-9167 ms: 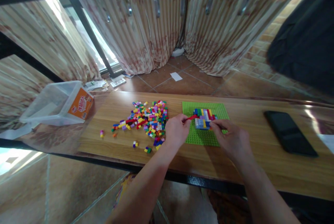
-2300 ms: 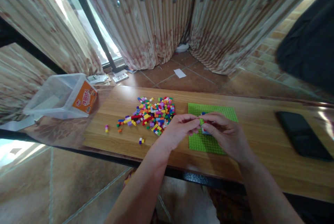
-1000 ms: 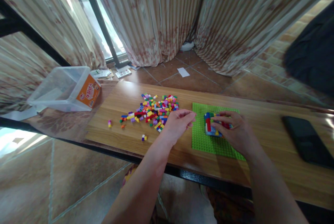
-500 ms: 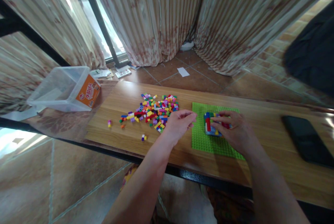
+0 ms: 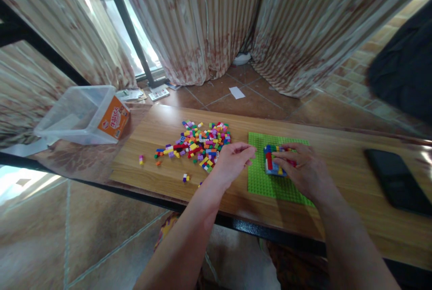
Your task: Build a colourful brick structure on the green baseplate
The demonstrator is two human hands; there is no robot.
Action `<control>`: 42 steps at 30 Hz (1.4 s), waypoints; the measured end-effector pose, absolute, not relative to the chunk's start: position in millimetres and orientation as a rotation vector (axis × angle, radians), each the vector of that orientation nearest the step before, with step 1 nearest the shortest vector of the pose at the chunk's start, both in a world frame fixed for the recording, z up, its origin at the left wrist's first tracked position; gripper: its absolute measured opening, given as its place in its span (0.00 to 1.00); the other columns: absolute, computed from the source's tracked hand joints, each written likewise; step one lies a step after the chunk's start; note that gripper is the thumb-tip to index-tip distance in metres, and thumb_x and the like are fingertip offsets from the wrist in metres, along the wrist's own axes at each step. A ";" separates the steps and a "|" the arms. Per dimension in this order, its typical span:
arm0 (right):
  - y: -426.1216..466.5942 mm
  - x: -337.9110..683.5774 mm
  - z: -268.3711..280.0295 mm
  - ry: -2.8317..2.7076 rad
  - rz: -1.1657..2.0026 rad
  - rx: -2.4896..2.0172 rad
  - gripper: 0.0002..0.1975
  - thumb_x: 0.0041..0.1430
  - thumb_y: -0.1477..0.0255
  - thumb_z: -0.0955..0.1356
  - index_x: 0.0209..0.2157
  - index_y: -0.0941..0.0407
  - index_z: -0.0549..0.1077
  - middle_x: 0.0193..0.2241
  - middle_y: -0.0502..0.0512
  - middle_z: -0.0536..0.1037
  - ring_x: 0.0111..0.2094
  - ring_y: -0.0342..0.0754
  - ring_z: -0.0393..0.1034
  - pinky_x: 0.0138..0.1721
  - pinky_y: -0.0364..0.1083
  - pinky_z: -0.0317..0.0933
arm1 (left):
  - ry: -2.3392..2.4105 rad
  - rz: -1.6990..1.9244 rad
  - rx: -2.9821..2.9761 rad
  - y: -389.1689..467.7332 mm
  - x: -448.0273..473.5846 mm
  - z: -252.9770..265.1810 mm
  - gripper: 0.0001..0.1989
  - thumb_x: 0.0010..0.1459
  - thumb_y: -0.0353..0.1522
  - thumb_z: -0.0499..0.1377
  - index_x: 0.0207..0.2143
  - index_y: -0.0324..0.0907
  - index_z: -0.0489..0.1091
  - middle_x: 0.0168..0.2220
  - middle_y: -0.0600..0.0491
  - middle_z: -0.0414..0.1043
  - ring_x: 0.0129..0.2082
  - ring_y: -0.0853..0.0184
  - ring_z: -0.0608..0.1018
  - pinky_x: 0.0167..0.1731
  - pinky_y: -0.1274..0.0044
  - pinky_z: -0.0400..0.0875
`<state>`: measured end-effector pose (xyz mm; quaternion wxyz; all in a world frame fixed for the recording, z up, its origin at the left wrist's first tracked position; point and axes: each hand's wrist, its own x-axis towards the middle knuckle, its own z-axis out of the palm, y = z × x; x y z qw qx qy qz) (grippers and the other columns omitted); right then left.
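A green studded baseplate (image 5: 258,182) lies on the wooden table. On it stands a low structure of coloured building bricks (image 5: 269,161) in red, blue, yellow and pale blue. My right hand (image 5: 300,166) reaches over its right side, with thumb and fingers closed on it and hiding that part. Just off the baseplate's left edge hovers my left hand (image 5: 235,158), fingertips pinched together; whatever may be between them is hidden. A heap of loose building bricks (image 5: 194,146) spreads to the left, partly covered by that hand.
Stray bricks (image 5: 186,177) lie near the table's front edge. A clear plastic box (image 5: 77,114) with an orange label stands at the left end. A black phone (image 5: 394,179) rests at the right. Curtains (image 5: 202,29) hang behind the table.
My left hand has shifted very slightly right, toward the baseplate. A small yellow and dark brick now shows beside my left forearm. My right hand stays at the brick structure.
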<state>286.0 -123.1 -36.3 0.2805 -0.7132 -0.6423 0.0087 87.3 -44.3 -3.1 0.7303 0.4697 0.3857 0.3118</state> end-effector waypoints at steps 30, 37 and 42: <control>-113.9 276.7 -49.1 -1.347 0.072 -1.925 0.14 0.54 0.65 0.68 0.41 0.54 0.79 0.47 0.62 0.76 0.50 0.58 0.70 0.56 0.61 0.60 | 0.841 0.713 1.053 -43.5 85.4 -4.9 0.08 0.54 0.33 0.60 0.27 0.37 0.73 0.22 0.56 0.68 0.21 0.76 0.65 0.25 0.80 0.58; -112.7 278.9 -53.4 -1.319 0.111 -1.934 0.16 0.52 0.66 0.70 0.42 0.55 0.79 0.49 0.63 0.75 0.50 0.57 0.70 0.55 0.58 0.60 | 0.846 0.714 1.045 -43.4 84.4 -3.4 0.08 0.54 0.33 0.60 0.27 0.37 0.73 0.21 0.57 0.67 0.21 0.77 0.65 0.25 0.80 0.58; -112.0 278.3 -51.7 -1.351 0.095 -1.931 0.16 0.51 0.66 0.69 0.42 0.55 0.79 0.47 0.63 0.76 0.50 0.58 0.70 0.56 0.61 0.59 | 0.840 0.712 1.047 -44.1 83.4 -2.6 0.08 0.54 0.33 0.60 0.27 0.37 0.73 0.21 0.57 0.68 0.21 0.77 0.66 0.25 0.80 0.59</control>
